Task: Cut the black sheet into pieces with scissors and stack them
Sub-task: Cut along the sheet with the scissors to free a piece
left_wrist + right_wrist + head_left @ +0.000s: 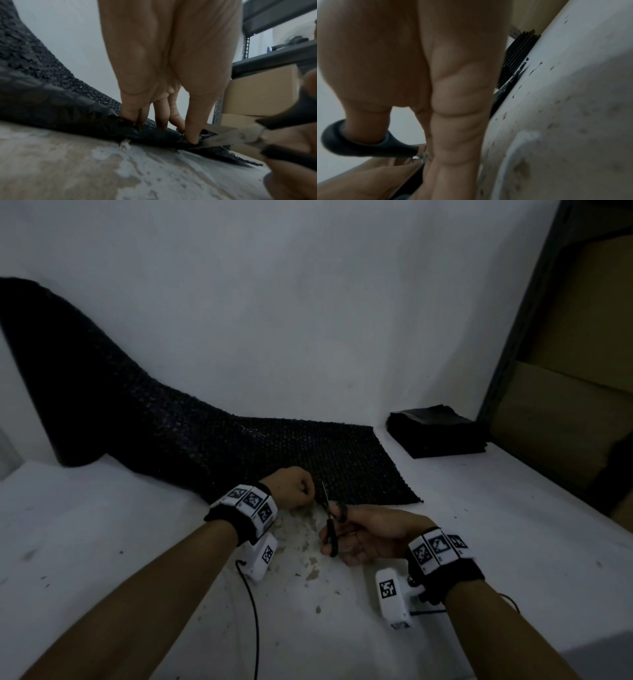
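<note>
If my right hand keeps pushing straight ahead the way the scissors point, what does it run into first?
Most likely the black sheet: the scissors in your right hand point at its near edge, right beside your left hand, which pinches that edge. Depth is hard to judge.

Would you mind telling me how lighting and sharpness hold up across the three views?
Head view: dim and underexposed, wide-angle bending at the edges, the black sheet nearly textureless. Left wrist view: brighter, the sheet's weave sharp at left, the scissors blurred. Right wrist view: soft throughout, the right hand filling the frame.
</note>
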Available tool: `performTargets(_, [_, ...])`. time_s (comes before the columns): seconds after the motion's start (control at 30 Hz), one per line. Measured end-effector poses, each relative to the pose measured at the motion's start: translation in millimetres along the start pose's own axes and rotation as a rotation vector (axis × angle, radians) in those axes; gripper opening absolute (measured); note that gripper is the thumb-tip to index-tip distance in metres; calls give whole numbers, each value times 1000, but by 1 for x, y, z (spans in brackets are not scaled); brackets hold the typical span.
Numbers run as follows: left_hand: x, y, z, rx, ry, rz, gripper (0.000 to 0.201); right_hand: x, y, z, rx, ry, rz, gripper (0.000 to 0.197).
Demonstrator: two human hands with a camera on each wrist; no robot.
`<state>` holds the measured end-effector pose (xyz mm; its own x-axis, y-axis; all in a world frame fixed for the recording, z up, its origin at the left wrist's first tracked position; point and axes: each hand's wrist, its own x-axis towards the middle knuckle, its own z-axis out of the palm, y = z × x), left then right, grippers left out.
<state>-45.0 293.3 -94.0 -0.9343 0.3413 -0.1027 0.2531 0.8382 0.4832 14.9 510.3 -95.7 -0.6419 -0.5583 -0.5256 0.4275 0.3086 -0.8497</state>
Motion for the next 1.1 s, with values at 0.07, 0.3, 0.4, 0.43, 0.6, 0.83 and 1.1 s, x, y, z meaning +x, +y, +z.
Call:
performTargets(0.07, [0,-5,1,-51,13,-15,17,4,-1,-2,13,13,-32,74])
performTargets(0.3, [2,-2,1,-13,5,13,19,11,-5,-3,47,34,-78,73])
performTargets(0.4, [2,0,1,21,-4,28,14,12,-5,-3,58,50,-87,68])
performTargets(0.43, [1,0,1,28,-3,30,13,11,-4,-4,61,54,-85,66])
performTargets(0.6, [-1,0,-2,7,5,22,10,11,-4,-5,30,63,-74,62])
performTargets(0.83, [-3,5,-2,33,-4,27,8,13,-6,-1,6,73,-82,57])
performTargets(1.1, [-4,6,-1,53,-17,9,9,16,-2,-2,71,85,-113,31])
